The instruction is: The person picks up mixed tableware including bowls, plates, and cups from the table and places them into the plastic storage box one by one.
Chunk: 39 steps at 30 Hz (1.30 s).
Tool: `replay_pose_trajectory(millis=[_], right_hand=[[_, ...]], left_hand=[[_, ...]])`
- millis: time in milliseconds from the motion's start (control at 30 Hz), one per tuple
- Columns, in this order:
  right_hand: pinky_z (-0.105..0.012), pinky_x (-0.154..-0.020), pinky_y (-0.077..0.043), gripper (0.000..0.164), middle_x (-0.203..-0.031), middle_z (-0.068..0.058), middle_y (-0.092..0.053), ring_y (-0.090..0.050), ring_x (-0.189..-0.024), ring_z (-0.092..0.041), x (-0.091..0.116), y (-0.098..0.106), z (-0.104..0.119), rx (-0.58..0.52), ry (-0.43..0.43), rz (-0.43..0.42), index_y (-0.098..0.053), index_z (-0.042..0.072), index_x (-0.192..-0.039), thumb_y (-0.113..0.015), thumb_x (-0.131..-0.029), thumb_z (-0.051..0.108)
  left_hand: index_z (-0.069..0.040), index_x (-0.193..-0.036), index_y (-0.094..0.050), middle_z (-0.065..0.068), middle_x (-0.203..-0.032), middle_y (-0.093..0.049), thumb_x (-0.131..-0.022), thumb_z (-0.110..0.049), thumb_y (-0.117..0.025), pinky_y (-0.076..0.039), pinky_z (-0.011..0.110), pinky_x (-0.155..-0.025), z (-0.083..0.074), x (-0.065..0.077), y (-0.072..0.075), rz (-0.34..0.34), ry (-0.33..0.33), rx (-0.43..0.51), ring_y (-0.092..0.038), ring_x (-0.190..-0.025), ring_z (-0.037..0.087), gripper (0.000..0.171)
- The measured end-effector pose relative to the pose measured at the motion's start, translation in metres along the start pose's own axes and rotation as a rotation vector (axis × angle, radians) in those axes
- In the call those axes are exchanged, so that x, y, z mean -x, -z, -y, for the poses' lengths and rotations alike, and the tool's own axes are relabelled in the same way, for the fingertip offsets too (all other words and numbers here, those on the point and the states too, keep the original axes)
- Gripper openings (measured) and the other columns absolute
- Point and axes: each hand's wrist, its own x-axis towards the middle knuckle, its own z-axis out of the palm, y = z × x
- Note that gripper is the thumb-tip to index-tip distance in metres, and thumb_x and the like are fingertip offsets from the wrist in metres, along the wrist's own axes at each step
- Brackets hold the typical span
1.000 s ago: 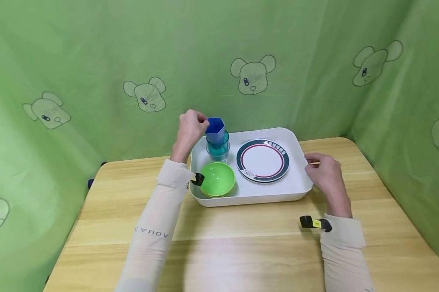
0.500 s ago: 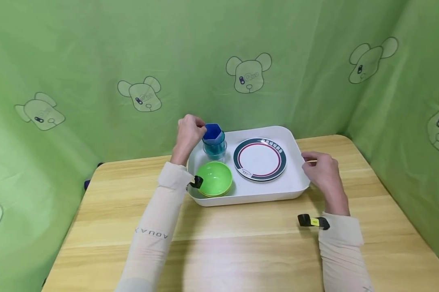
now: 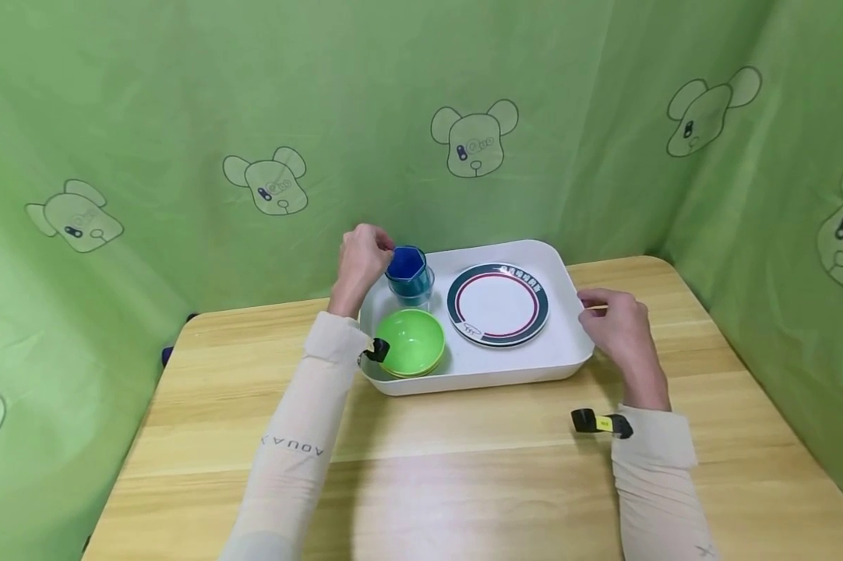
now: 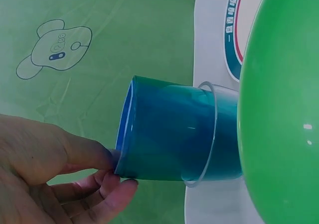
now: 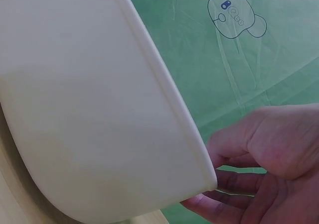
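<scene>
A dark blue cup (image 3: 406, 263) with a many-sided mouth sits nested inside a teal cup (image 4: 164, 129), which stands in a clear cup (image 4: 208, 92). My left hand (image 3: 364, 257) pinches the blue cup at its rim, thumb and fingertips meeting at the lip in the left wrist view. The stack is in the back left corner of a white tray (image 3: 565, 343). At the tray's right side, my right hand (image 3: 618, 323) holds the rim between thumb and fingers; part of its grip is hidden behind the tray wall in the right wrist view.
Stacked bowls, a green bowl (image 3: 413, 341) on top, sit at the tray's front left. Plates with a dark green rim (image 3: 456, 305) lie to the right. The tray rests on a wooden table (image 3: 463, 467), with a green curtain (image 3: 365, 93) behind.
The blue cup has gone down into the teal cup, my left hand lowering with it. The right hand stays at the tray's rim. The head view has shifted slightly.
</scene>
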Motion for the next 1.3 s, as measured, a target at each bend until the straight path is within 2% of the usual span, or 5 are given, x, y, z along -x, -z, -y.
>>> replay_pose_trajectory(millis=[233, 467, 700, 867, 1300], right_hand=[[-0.039, -0.082, -0.057, 0.046, -0.125, -0.029, -0.061, -0.060, -0.105, -0.039, 0.001, -0.004, -0.002, 0.006, 0.004, 0.004, -0.056, -0.007, -0.141, -0.051, -0.097, 0.004], [-0.043, -0.084, -0.056, 0.045, -0.123, -0.029, -0.062, -0.060, -0.105, -0.039, -0.007, -0.005, -0.002, 0.006, 0.033, -0.007, -0.057, -0.008, -0.140, -0.051, -0.097, 0.003], [-0.049, -0.089, -0.054, 0.043, -0.123, -0.029, -0.062, -0.059, -0.107, -0.040, -0.012, -0.006, -0.012, 0.040, 0.072, -0.008, -0.057, -0.008, -0.139, -0.050, -0.099, 0.008], [-0.061, -0.101, -0.048, 0.045, -0.130, -0.030, -0.059, -0.055, -0.119, -0.046, -0.018, -0.005, -0.015, 0.067, 0.140, 0.001, -0.052, -0.006, -0.143, -0.051, -0.105, 0.017], [-0.073, -0.110, -0.032, 0.064, -0.152, -0.035, -0.040, -0.037, -0.138, -0.055, -0.033, 0.006, -0.030, 0.156, 0.349, 0.070, -0.035, -0.005, -0.155, -0.045, -0.110, 0.039]], left_hand=[[-0.004, -0.097, -0.077, 0.008, -0.095, -0.075, -0.088, 0.003, -0.063, -0.057, 0.032, -0.076, 0.011, 0.002, -0.005, -0.006, -0.007, 0.039, -0.067, -0.087, 0.022, 0.018], [0.001, -0.099, -0.075, 0.013, -0.091, -0.073, -0.094, 0.000, -0.067, -0.061, 0.026, -0.059, 0.029, 0.006, -0.005, -0.013, -0.022, 0.262, -0.071, -0.072, 0.027, 0.009], [0.002, -0.110, -0.074, 0.015, -0.104, -0.072, -0.098, -0.008, -0.067, -0.059, 0.034, -0.083, 0.064, 0.019, -0.011, 0.008, -0.066, 0.348, -0.068, -0.094, 0.027, 0.016], [0.005, -0.118, -0.070, 0.018, -0.113, -0.071, -0.100, -0.010, -0.065, -0.056, 0.041, -0.094, 0.086, 0.027, -0.018, -0.004, -0.095, 0.378, -0.066, -0.105, 0.032, 0.023], [0.004, -0.143, -0.054, 0.022, -0.145, -0.055, -0.107, -0.022, -0.055, -0.040, 0.061, -0.113, 0.125, 0.048, -0.023, 0.150, -0.135, 0.416, -0.051, -0.134, 0.041, 0.044]])
